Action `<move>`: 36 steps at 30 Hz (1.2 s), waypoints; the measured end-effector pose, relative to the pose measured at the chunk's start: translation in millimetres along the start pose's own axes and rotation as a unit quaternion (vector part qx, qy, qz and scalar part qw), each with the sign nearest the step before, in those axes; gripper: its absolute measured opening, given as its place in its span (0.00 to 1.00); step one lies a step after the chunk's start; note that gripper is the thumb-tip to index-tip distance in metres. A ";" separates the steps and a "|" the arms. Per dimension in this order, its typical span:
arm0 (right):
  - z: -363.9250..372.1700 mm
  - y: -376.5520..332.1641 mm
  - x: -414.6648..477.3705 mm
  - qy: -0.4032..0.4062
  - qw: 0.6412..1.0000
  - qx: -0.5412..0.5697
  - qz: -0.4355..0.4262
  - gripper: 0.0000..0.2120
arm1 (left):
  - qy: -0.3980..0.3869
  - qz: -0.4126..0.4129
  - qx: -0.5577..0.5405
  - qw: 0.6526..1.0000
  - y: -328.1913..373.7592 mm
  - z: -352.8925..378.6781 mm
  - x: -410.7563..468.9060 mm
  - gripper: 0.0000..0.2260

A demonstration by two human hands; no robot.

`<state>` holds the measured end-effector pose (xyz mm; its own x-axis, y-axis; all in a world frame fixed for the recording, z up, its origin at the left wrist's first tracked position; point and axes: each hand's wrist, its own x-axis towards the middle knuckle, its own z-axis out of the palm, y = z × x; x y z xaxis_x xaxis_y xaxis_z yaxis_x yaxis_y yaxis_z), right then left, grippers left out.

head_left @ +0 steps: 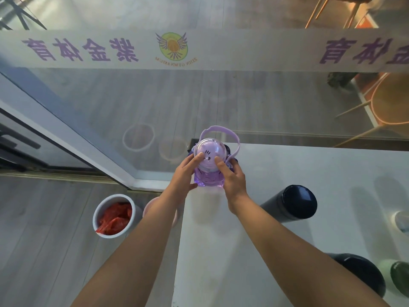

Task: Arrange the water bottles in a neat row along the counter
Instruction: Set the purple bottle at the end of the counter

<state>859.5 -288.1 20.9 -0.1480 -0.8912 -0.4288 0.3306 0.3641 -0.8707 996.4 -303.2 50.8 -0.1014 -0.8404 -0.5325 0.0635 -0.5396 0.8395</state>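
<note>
Both hands are on the purple bottle [209, 165], which stands upright at the far left corner of the white surface [276, 229], close against the glass wall [155, 103]. The left hand [184, 173] clasps its left side with fingers resting on the domed lid; the right hand [232, 178] wraps the right side the same way — so the bottle is held between the two palms. A pale purple carry strap [223, 134] loops up over the far side of the lid.

To the right and nearer stands a dark bottle [296, 204], well apart from the purple one. Another dark bottle [363, 278] sits at the near right, just beside a green bottle [396, 278] at the frame edge (only partly in view). On the floor to the left of the surface is a white bin [115, 216] with red material inside. A frosted band with purple lettering [88, 49] runs across the glass.
</note>
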 end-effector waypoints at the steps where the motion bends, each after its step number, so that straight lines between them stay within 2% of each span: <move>1: 0.2 0.2 -0.3 0.002 1.000 0.000 -0.001 0.21 | 0.001 0.001 0.001 1.000 0.1 0.4 -0.2 0.18; 6: 0.8 0.1 -1.0 0.003 1.000 -0.004 0.002 0.26 | 0.003 0.003 0.010 1.000 -0.2 2.1 -1.8 0.17; 10: -1.3 -5.2 -18.3 0.018 1.000 -0.021 0.009 0.25 | 0.020 0.011 0.006 1.000 -4.9 1.0 -11.7 0.18; 13: -7.3 -6.7 -56.2 0.038 0.997 -0.061 0.019 0.33 | 0.074 -0.027 -0.036 0.996 -22.3 -4.6 -29.0 0.22; 15: -13.8 -8.0 -89.2 0.022 0.995 -0.090 0.025 0.36 | 0.094 -0.053 -0.076 0.991 -38.2 -6.4 -46.4 0.23; 17: -20.6 -13.3 -121.6 -0.015 0.991 -0.130 0.028 0.33 | 0.114 -0.043 -0.091 0.988 -54.9 -3.8 -69.0 0.23; 19: -28.7 -23.7 -152.9 -0.049 0.981 -0.186 0.013 0.28 | 0.111 -0.015 -0.081 0.990 -71.5 2.3 -95.0 0.18; 23: -53.1 -55.9 -202.9 -0.081 0.953 -0.282 -0.075 0.14 | 0.076 0.011 0.002 0.997 -104.5 13.4 -127.4 0.17; 27: -84.6 -84.6 -218.2 -0.023 0.916 -0.360 -0.177 0.12 | 0.037 0.065 0.175 0.982 -132.9 27.4 -139.0 0.22; 29: -99.7 -94.3 -216.3 0.014 0.890 -0.409 -0.202 0.14 | 0.017 0.077 0.246 0.966 -138.8 35.6 -137.7 0.24; 33: -123.0 -106.3 -204.0 0.095 0.821 -0.508 -0.242 0.26 | -0.016 0.074 0.285 0.956 -142.4 59.3 -131.9 0.28; 36: -135.8 -112.2 -186.5 0.073 0.795 -0.565 -0.206 0.37 | -0.041 0.092 0.320 0.942 -140.7 77.0 -130.5 0.30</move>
<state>723.4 -126.0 165.9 -0.1609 -0.9870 -0.0014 -0.8114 0.1331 -0.5691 924.3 -113.7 10.5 -0.2244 -0.8956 -0.3841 -0.5212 -0.2227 0.8239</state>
